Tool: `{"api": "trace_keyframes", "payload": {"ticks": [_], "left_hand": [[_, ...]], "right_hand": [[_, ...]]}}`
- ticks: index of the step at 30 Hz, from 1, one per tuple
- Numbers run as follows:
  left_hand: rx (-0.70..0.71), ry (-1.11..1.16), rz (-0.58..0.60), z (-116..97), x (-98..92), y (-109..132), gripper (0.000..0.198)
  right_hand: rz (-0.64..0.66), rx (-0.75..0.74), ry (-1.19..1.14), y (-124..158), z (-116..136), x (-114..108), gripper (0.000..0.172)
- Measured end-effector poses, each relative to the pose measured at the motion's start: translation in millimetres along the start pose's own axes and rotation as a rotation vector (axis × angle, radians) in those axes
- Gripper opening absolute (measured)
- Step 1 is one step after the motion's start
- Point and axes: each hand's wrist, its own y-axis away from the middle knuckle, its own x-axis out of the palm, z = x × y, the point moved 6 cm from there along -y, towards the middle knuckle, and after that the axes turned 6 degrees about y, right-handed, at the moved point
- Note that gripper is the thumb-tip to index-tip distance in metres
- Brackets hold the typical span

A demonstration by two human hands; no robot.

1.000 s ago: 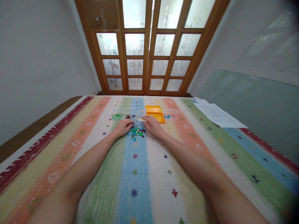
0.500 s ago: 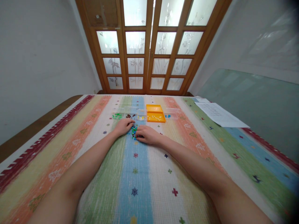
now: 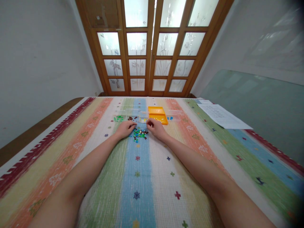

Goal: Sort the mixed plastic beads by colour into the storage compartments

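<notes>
A pile of small mixed-colour pieces [image 3: 140, 135], mostly green and blue with some dark and white ones, lies on the striped cloth. My left hand [image 3: 124, 129] rests at the pile's upper left edge, its fingers closed together; whatever they hold is too small to make out. Beyond the pile, my right hand [image 3: 155, 127] hovers in front of the orange box [image 3: 164, 119] with thumb and finger pinched. Any piece in that pinch cannot be made out. White pieces lie in the orange box, partly covered by my right hand.
Clear plastic boxes flank the orange one: green pieces [image 3: 118, 118] and brown pieces [image 3: 130, 118] sit to the left, blue pieces [image 3: 170, 118] to the right. A small clear box [image 3: 143, 116] holds yellow and white pieces. Paper sheets [image 3: 222, 115] lie at the right.
My right hand has risen from the pile toward the orange box, leaving more of the pile in view. My left hand has hardly moved.
</notes>
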Motion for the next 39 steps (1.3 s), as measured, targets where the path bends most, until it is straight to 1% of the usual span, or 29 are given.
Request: {"api": "trace_keyframes", "payload": {"ticks": [3, 7, 10, 13, 15, 18, 21, 24, 26, 28, 31, 33, 35, 37, 39], "left_hand": [[0.006, -0.001, 0.002, -0.5, 0.0, 0.0, 0.029], [0.003, -0.009, 0.009, 0.5, 0.6, -0.2, 0.029], [0.016, -0.007, 0.001, 0.7, 0.8, -0.2, 0.029], [0.031, -0.001, -0.006, 0.3, 0.7, 0.1, 0.029], [0.038, 0.002, -0.006, -0.1, 0.7, 0.3, 0.029], [0.036, 0.007, -0.007, 0.3, 0.6, 0.3, 0.028], [0.031, 0.007, -0.008, 1.0, 0.5, 0.3, 0.028], [0.032, 0.010, -0.006, 0.6, 0.4, 0.1, 0.028], [0.031, 0.011, -0.006, 0.1, 0.1, 0.0, 0.028], [0.029, 0.007, -0.006, -0.2, -0.1, -0.1, 0.028], [0.029, 0.000, -0.007, 0.1, 0.0, -0.2, 0.027], [0.030, 0.001, -0.007, 1.1, 0.6, -0.3, 0.028], [0.030, 0.004, -0.005, 2.4, 1.4, -0.4, 0.028], [0.033, 0.005, -0.005, 3.4, 1.9, -0.5, 0.028], [0.034, 0.003, -0.008, 3.7, 2.0, -0.5, 0.028]], "right_hand": [[-0.070, 0.044, 0.009, -1.9, -12.3, -3.8, 0.011], [-0.109, 0.068, 0.027, -2.5, -22.7, -3.9, 0.019], [-0.110, 0.014, 0.078, -3.0, -21.5, -3.0, 0.027], [-0.083, -0.057, 0.126, -3.7, -17.0, -1.8, 0.033], [-0.078, -0.068, 0.134, -4.0, -15.9, -2.4, 0.034], [-0.107, -0.054, 0.130, -4.0, -16.6, -6.3, 0.032], [-0.125, -0.036, 0.131, -3.6, -17.2, -9.3, 0.029], [-0.109, -0.041, 0.138, -2.1, -12.3, -9.4, 0.025], [-0.067, -0.066, 0.142, 0.0, -3.3, -6.6, 0.021], [0.021, -0.131, 0.158, 3.6, 11.5, 0.0, 0.017], [0.214, -0.330, 0.211, 13.4, 40.9, 15.5, 0.013], [0.313, -0.451, 0.251, 20.8, 56.0, 24.2, 0.016], [0.366, -0.513, 0.285, 25.6, 63.2, 29.2, 0.022], [0.378, -0.522, 0.315, 27.0, 63.7, 31.3, 0.028], [0.378, -0.512, 0.340, 26.9, 61.2, 31.9, 0.028]]}}
